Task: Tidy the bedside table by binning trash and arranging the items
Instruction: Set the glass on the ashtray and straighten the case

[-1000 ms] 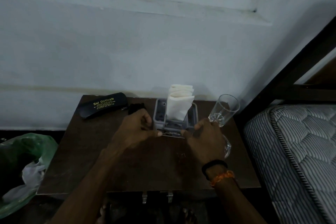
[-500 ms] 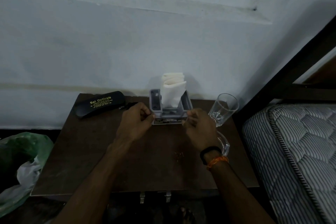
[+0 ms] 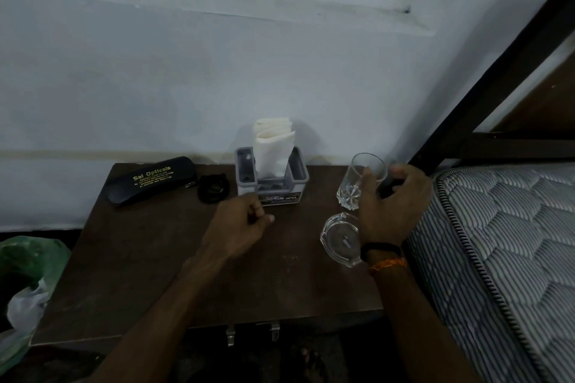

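A grey napkin holder [image 3: 271, 179] with white napkins stands at the back middle of the dark bedside table [image 3: 140, 258]. My left hand [image 3: 239, 227] hovers just in front of it, fingers loosely curled, holding nothing. A clear drinking glass [image 3: 357, 183] stands at the back right; my right hand [image 3: 389, 205] wraps around its right side, thumb on its rim. A glass ashtray [image 3: 340, 239] lies right in front of the glass, beside my right wrist. A black spectacle case [image 3: 151, 179] lies at the back left, with a small black round object [image 3: 214, 188] next to it.
A green bin bag [image 3: 28, 277] with white trash in it sits on the floor left of the table. A striped mattress [image 3: 504, 258] and dark bed frame [image 3: 485, 96] flank the table's right side. The wall rises directly behind the table.
Both hands let go of the napkin holder, which now stands further back. My right hand moved right onto the glass; my left hand drew back slightly.
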